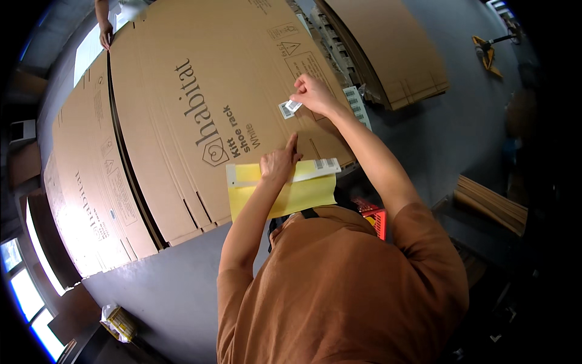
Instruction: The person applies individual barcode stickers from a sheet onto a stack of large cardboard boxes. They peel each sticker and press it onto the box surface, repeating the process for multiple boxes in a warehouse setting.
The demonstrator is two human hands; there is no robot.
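Note:
A large flat brown cardboard carton (163,109) with black print lies in front of me. My right hand (315,96) is closed in a pinch on a small white barcode label (294,105), just above the carton's right part. Beside that label, another white barcode label (284,111) lies against the cardboard. My left hand (279,164) rests by the carton's near edge, index finger stretched out onto the board and the other fingers partly curled. Under its wrist is a yellow sheet (315,191) with a white strip bearing barcodes; it overhangs the near edge.
A second printed carton (91,200) lies to the left, past a dark gap. At the top left another person's hand (106,35) touches the carton's edge. More flat cardboard (388,48) is stacked at the far right. A barcode label sheet (356,104) lies beside my right forearm.

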